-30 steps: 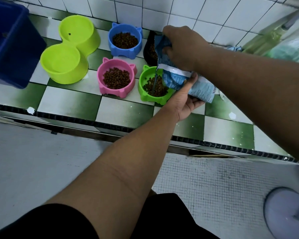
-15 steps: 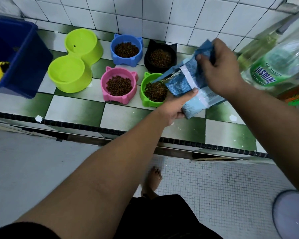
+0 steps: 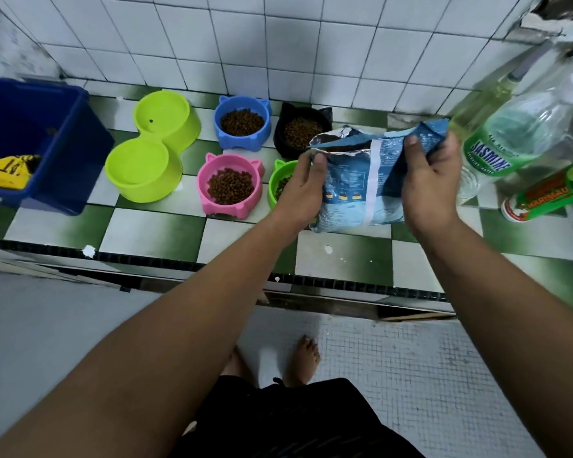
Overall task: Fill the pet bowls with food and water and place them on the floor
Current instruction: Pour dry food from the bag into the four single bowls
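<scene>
A blue pet food bag (image 3: pixel 364 180) stands upright with its torn top open, held at both sides. My left hand (image 3: pixel 303 190) grips its left edge and my right hand (image 3: pixel 427 183) grips its right edge. Behind and left of the bag are the blue bowl (image 3: pixel 242 122), the black bowl (image 3: pixel 300 130) and the pink bowl (image 3: pixel 230 185), each holding brown kibble. The green bowl (image 3: pixel 280 183) is partly hidden by my left hand. A lime double bowl (image 3: pixel 153 147) with no food in it sits further left on the checkered ledge (image 3: pixel 153 229).
A dark blue bin (image 3: pixel 43 143) with a yellow packet (image 3: pixel 10 170) stands at the far left. A clear water bottle (image 3: pixel 510 140) and a green-labelled bottle (image 3: pixel 549 193) lie at the right. White tiled wall behind; my bare feet (image 3: pixel 303 358) stand on the mosaic floor below.
The bag was tipped over the green bowl pouring kibble; it has been swung right and stood upright. My left hand moved from under the bag to its left edge.
</scene>
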A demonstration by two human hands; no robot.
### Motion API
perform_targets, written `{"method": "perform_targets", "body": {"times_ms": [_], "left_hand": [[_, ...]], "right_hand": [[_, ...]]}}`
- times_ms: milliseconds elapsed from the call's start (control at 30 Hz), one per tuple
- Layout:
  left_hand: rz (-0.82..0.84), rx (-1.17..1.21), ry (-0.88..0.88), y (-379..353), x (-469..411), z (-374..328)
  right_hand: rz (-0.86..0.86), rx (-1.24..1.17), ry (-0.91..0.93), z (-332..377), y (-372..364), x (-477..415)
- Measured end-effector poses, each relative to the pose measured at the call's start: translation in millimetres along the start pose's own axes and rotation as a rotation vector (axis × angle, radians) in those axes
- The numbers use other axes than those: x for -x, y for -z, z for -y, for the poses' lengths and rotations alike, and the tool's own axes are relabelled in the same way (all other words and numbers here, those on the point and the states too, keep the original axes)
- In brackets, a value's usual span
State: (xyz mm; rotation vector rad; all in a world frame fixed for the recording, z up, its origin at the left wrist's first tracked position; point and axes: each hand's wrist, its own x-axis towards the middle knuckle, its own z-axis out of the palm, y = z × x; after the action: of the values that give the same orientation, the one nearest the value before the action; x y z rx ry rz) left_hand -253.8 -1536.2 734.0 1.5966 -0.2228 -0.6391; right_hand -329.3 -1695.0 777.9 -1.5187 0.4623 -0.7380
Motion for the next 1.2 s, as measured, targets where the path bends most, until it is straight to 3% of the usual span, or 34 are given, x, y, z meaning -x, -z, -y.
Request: {"method": "perform_targets", "body": {"times_ms": [167, 733, 967, 1200], "left_hand": [[-0.086, 0.012, -0.135, 23.4, -6.0, -16.2], [-0.27, 0.243, -0.207, 115.0, -10.7, -39.0], [-0.321, 0.239, -0.245, 218.3, -7.2, -62.6], [-0.349, 0.128, -0.315, 383.6, 2.0, -101.6]], "right_hand": [[-0.02, -0.063, 0.008, 9.0, -12.5, -4.0], [0.098, 0.009, 0.08, 18.4, -92.9, -1.9], [0.115, 0.039, 0.068, 37.3, -186.6, 13.7], [0.165, -0.032, 0.116, 56.2, -336.9, 37.5]]}}
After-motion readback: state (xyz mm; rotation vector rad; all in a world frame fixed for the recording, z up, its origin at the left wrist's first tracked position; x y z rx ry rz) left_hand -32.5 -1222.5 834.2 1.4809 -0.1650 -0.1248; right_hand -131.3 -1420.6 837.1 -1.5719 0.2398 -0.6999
